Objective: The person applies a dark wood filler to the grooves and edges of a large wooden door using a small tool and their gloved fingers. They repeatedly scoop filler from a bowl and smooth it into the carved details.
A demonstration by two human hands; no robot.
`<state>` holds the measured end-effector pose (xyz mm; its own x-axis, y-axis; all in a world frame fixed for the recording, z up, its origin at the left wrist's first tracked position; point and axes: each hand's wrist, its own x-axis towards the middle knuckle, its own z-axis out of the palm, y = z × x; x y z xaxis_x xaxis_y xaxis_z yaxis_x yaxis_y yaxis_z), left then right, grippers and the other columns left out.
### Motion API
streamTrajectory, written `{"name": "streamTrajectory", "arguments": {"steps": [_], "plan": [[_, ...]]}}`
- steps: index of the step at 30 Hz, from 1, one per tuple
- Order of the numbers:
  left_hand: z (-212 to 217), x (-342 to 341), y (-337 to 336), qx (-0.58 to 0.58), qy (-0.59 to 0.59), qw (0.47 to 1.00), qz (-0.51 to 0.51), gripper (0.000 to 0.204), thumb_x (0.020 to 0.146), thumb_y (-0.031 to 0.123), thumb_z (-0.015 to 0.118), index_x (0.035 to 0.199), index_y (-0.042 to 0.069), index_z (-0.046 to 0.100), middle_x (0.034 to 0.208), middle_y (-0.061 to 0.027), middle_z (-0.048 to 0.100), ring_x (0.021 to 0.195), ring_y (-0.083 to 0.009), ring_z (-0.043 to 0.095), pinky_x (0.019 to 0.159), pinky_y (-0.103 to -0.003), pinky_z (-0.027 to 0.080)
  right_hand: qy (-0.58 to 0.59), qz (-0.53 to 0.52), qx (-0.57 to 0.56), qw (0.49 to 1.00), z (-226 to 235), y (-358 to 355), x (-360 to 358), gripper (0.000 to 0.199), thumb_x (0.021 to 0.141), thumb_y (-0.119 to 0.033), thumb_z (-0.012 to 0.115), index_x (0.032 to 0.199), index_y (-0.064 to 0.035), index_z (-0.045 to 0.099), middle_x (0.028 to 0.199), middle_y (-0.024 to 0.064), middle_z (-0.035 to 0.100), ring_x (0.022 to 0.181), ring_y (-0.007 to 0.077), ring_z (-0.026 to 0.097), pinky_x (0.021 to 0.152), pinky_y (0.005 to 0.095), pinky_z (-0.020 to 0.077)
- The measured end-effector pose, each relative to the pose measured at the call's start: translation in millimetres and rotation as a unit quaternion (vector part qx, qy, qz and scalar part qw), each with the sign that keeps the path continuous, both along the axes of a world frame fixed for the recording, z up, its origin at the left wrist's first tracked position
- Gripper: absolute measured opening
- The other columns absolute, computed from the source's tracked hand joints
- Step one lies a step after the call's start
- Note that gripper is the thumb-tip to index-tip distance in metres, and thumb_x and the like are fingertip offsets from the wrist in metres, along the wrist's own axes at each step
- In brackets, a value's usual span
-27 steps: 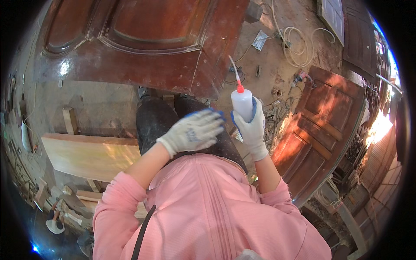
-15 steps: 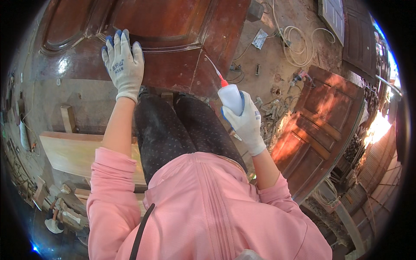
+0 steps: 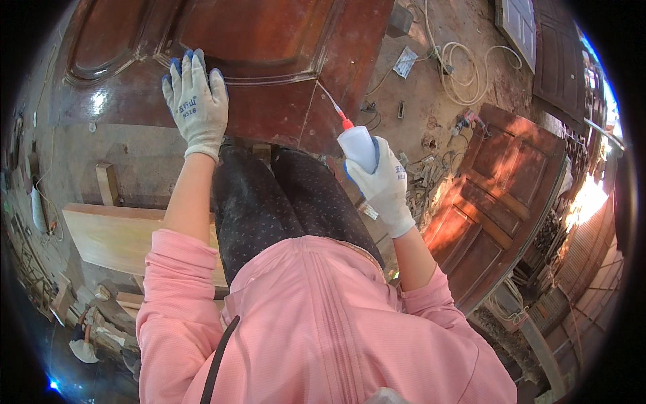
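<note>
My left hand (image 3: 196,104), in a white glove with blue fingertips, lies flat with fingers spread on the dark red-brown panelled door (image 3: 269,47) lying in front of me. My right hand (image 3: 383,185), gloved the same way, grips a white squeeze bottle (image 3: 358,146) with a red cap and a long thin nozzle. The nozzle tip points at the door's lower right part, close to its surface. My pink sleeves and dark dotted trousers fill the lower middle of the view.
A second brown panelled door (image 3: 501,195) lies on the ground at the right. A pale wooden plank (image 3: 111,236) lies at the left. Coiled white cable (image 3: 464,67) and small tools (image 3: 424,178) litter the dirt floor at the upper right. Scrap wood lies at lower left.
My left hand rose from near the bottle to the door and now rests flat on it. My right hand tilted the bottle so the nozzle points toward the door.
</note>
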<state>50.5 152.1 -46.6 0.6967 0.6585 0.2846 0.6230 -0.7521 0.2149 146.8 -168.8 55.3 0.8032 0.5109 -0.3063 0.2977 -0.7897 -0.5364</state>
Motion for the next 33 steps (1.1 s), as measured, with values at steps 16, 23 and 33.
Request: {"name": "streamTrajectory", "arguments": {"steps": [16, 23, 33], "plan": [[-2, -2, 1, 0.013, 0.000, 1.000, -0.005, 0.052, 0.107, 0.037, 0.044, 0.152, 0.011, 0.048, 0.157, -0.0112, 0.048, 0.150, -0.0341, 0.036, 0.126, -0.051, 0.017, 0.014, 0.018, -0.010, 1.000, 6, -5, -5, 0.054, 0.084, -0.031, 0.079, 0.125, -0.0033, 0.057, 0.106, 0.0205, 0.069, 0.095, 0.0391, 0.068, 0.081, 0.0449, 0.0532], [-2, -2, 1, 0.016, 0.004, 1.000, -0.003, 0.053, 0.107, 0.037, 0.043, 0.152, 0.010, 0.048, 0.157, -0.0117, 0.048, 0.150, -0.0340, 0.036, 0.126, -0.051, 0.017, -0.025, 0.008, 0.025, 0.999, -3, -14, -13, 0.054, 0.082, -0.039, 0.078, 0.118, -0.0043, 0.057, 0.103, 0.0181, 0.069, 0.095, 0.0392, 0.068, 0.080, 0.0456, 0.0534], [-1, -1, 1, 0.028, 0.006, 1.000, -0.003, 0.052, 0.107, 0.038, 0.044, 0.150, 0.008, 0.051, 0.155, -0.0120, 0.051, 0.149, -0.0335, 0.038, 0.126, -0.050, 0.018, -0.027, 0.031, 0.005, 0.999, -5, -11, -10, 0.061, 0.083, -0.041, 0.079, 0.124, -0.0016, 0.056, 0.104, 0.0192, 0.069, 0.097, 0.0390, 0.069, 0.081, 0.0452, 0.0539]]}}
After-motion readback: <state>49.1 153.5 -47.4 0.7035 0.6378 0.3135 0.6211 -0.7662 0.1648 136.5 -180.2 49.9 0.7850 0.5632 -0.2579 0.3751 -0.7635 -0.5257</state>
